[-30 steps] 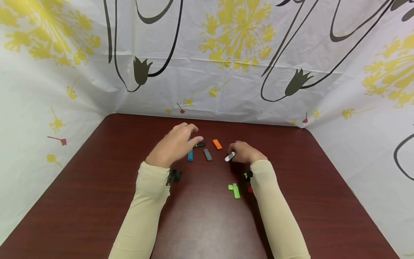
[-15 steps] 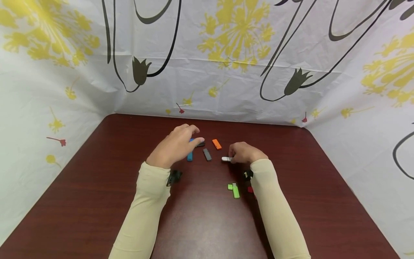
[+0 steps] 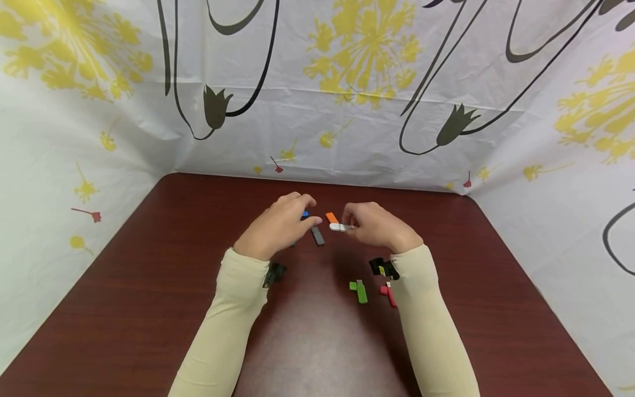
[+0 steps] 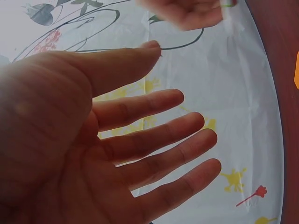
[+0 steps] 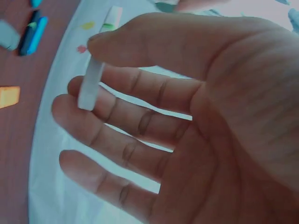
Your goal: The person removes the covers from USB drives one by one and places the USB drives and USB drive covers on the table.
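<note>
My right hand [image 3: 379, 226] pinches a white USB stick [image 3: 339, 227] between thumb and fingers, above the table. In the right wrist view the thumb presses the white stick [image 5: 92, 81] against the fingers; a green band shows near its far end. My left hand [image 3: 279, 227] hovers to the left, fingers spread and holding nothing. In the left wrist view its palm [image 4: 60, 140] is bare. An orange USB stick [image 3: 331, 218] and a grey one [image 3: 317, 237] lie between the hands. A blue stick [image 3: 305, 213] is mostly hidden by the left hand.
Nearer on the dark red table [image 3: 124, 286] lies a green USB stick [image 3: 362, 293] beside its green cap [image 3: 353, 285]. A red stick [image 3: 391, 296] is partly under the right sleeve. Patterned white sheeting [image 3: 297, 143] borders the table at the back and sides.
My right hand has lifted the white USB stick and carried it left and away from me, turning it level. The left hand has shifted slightly right.
</note>
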A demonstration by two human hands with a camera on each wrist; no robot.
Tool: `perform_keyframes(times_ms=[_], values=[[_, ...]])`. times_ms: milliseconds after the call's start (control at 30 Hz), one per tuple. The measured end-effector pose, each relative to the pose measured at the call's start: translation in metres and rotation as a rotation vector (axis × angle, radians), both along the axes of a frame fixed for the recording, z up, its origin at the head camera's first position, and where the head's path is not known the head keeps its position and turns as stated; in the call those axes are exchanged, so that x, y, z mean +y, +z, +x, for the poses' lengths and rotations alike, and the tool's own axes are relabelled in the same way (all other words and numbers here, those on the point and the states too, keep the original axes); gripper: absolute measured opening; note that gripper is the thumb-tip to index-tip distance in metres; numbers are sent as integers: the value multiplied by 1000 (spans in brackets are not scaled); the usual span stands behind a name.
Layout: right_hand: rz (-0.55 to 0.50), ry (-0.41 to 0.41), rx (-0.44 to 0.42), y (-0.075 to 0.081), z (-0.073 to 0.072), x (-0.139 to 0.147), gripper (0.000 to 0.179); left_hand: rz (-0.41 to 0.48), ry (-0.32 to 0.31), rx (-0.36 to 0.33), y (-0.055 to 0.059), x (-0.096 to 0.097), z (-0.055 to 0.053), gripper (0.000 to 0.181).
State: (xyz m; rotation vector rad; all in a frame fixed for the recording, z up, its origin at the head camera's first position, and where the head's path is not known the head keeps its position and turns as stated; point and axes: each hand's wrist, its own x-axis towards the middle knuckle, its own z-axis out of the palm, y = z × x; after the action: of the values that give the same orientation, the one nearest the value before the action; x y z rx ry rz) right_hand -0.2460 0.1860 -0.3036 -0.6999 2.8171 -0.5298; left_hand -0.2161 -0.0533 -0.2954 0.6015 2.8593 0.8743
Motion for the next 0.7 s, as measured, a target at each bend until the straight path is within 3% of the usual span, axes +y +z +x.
perform_keyframes(times_ms=[200, 400, 700], values=[[-80, 59, 145, 13, 15, -6, 9, -13, -65, 59, -1, 8, -1, 43], [-149, 70, 231, 22, 24, -9, 12, 46, -145, 166, -3, 15, -3, 28], [-175, 73, 298, 28, 30, -8, 13, 116, -144, 320, 0, 20, -2, 12]])
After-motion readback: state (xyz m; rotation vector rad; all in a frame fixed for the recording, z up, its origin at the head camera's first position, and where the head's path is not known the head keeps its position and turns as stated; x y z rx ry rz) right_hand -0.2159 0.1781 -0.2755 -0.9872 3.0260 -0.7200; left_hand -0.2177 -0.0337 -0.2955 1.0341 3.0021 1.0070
